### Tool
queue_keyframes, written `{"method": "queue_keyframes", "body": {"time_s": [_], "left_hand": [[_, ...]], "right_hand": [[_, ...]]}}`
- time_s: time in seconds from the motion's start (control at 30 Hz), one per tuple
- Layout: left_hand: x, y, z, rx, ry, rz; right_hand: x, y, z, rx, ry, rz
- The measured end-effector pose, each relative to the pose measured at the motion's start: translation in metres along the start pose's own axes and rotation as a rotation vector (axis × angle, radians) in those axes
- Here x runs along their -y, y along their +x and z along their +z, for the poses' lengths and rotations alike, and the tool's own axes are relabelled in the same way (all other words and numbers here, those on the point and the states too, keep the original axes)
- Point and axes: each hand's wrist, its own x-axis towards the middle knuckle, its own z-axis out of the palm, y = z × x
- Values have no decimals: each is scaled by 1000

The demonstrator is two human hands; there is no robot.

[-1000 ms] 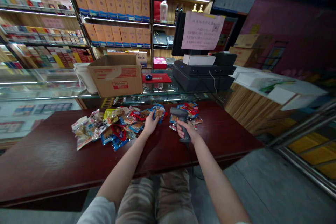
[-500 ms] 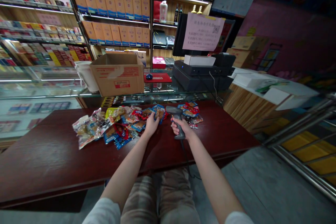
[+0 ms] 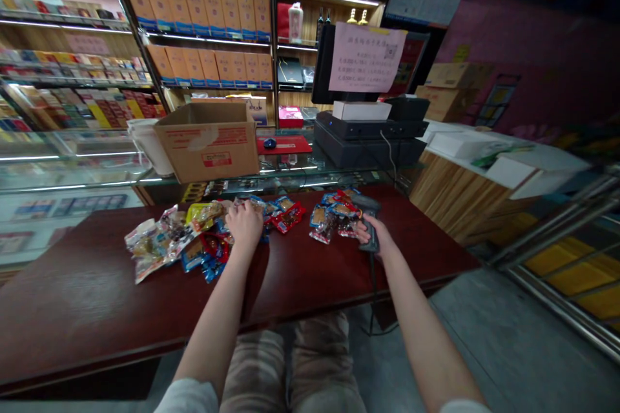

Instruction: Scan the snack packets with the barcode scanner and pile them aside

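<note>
My right hand (image 3: 380, 237) is wrapped round the handle of a dark grey barcode scanner (image 3: 367, 202), held up beside a small group of snack packets (image 3: 334, 211) on the right of the table. The scanner's cord hangs down past the table's front edge. My left hand (image 3: 245, 224) is over a larger heap of snack packets (image 3: 198, 251), its fingers bent downward and slightly apart onto them. The fingertips are partly hidden. A red packet (image 3: 289, 217) lies just right of this hand, and a big clear bag of packets (image 3: 155, 245) lies at the heap's left end.
The dark red table (image 3: 290, 277) stands against a glass counter (image 3: 285, 171). On that counter are an open cardboard box (image 3: 210, 151), a white bucket (image 3: 154, 151), a mouse (image 3: 270, 143) and a monitor (image 3: 323, 68) above a cash drawer (image 3: 358, 145). Stocked shelves rise behind.
My left hand has moved left onto the larger heap, and the blue packet it held is out of it. My right hand has carried the scanner to the right. The view has shifted slightly.
</note>
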Motion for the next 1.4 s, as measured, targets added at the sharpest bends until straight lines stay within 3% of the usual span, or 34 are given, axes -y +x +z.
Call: {"method": "queue_keyframes", "body": {"time_s": [0.13,0.27,0.37,0.43,0.57,0.73,1.07,1.23,1.4], "left_hand": [[17,11,-3,-74,116,-102],[10,21,-11,-129,97,-2],[-24,25,-12,-53,-51,183],[-56,24,-3,110,-209,292],[-119,15,30,489,-387,257],[-154,7,61,559,-353,174],[-163,23,86,619,-479,64],[-154,26,81,538,-742,32],[-127,19,69,504,-1079,-19]], "right_hand": [[-1,-5,-17,-65,55,-39],[-3,-5,-20,-61,82,-40],[-3,-6,-19,-50,90,-44],[-2,-6,-19,-50,86,-47],[-3,-9,-19,-48,56,-49],[-4,-12,-19,-30,40,-48],[-4,-11,-20,-21,45,-32],[-5,-11,-20,-15,35,-35],[-5,-13,-21,3,41,-1]]}}
